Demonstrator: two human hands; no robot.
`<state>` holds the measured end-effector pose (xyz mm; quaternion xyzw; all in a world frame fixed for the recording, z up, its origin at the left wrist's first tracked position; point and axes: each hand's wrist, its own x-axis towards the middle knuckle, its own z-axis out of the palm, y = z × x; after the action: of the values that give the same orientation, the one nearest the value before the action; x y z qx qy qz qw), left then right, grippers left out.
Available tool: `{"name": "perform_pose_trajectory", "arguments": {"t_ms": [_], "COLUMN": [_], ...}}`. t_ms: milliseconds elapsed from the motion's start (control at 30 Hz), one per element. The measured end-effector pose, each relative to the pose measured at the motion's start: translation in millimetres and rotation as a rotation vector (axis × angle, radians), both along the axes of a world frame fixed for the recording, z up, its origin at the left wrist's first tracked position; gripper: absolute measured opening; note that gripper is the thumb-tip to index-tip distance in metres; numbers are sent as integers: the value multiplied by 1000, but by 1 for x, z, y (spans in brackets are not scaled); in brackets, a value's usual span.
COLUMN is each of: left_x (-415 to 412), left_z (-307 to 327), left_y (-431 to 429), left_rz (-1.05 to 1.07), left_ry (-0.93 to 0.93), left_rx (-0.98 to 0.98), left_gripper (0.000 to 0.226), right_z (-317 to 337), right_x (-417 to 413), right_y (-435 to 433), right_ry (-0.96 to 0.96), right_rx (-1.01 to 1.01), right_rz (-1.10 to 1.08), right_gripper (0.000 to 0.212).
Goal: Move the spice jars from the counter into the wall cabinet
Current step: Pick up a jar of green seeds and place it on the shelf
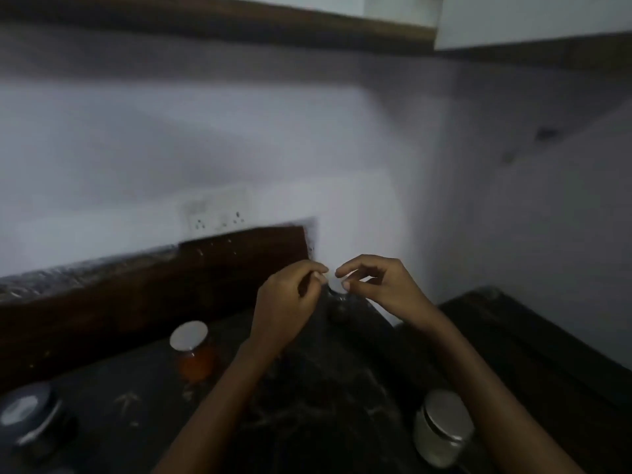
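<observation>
1. Hands nearly meet: your left hand (290, 297) and right hand (381, 285) curl over the dark jar (340, 311) at 12 o'clock (contact unclear, blurred).
2. Hold it round the body, not the lid, before lifting to the wall cabinet (533, 18).

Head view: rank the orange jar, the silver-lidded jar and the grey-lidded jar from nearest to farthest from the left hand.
1. Orange jar, just to the left of the left hand and toward the front.
2. Silver-lidded jar, at the front right.
3. Grey-lidded jar, in the far front-left corner.
</observation>
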<state>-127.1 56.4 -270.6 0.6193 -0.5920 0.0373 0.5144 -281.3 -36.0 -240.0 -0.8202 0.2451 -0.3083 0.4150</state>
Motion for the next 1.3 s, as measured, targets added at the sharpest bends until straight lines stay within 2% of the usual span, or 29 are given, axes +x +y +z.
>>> {"name": "perform_pose_trajectory", "arguments": {"t_ms": [233, 333, 400, 500, 567, 600, 667, 767, 967, 1100, 1167, 1300], "left_x": [-65, -93, -107, -119, -121, -122, -120, -112, -89, -79, -73, -64], "left_z": [-73, -99, -115, -141, -152, -155, -157, -156, -149, -144, -140, -127], "left_y": [-22, -24, -26, -25, -23, -22, -20, -16, 2, 28, 44, 69], "left_rz": [-147, -185, -249, -305, -312, -320, -328, -309, -252, -225, -216, -249], "left_ry": [-11, 10, 42, 120, 148, 158, 171, 212, 338, 610, 729, 890], "left_rx": [218, 378, 497, 661, 760, 801, 854, 875, 820, 745, 709, 652], "left_gripper": [16, 18, 18, 17, 18, 19, 20, 21, 27, 58, 69, 75], "right_z": [-63, -90, -111, -153, -177, -187, -202, -206, -187, -158, -145, -121], "right_x": [-79, -110, -132, -159, -169, -171, -171, -167, -141, -110, -90, -54], "right_y": [-12, -19, -24, -37, -38, -36, -34, -34, -30, -21, -16, -4], "right_ry": [93, 148, 258, 613, 804, 830, 775, 601, 339, 206, 160, 86], "right_rx": [145, 232, 217, 103, 191, 224, 195, 147, 354, 461, 438, 423], "right_rz": [-46, -83, -97, -106, -56, -33, -29, -100, -97, -11, 3, -30], "right_gripper": [17, 22, 25, 46, 74, 85, 92, 79, 62, 53, 47, 41]}}
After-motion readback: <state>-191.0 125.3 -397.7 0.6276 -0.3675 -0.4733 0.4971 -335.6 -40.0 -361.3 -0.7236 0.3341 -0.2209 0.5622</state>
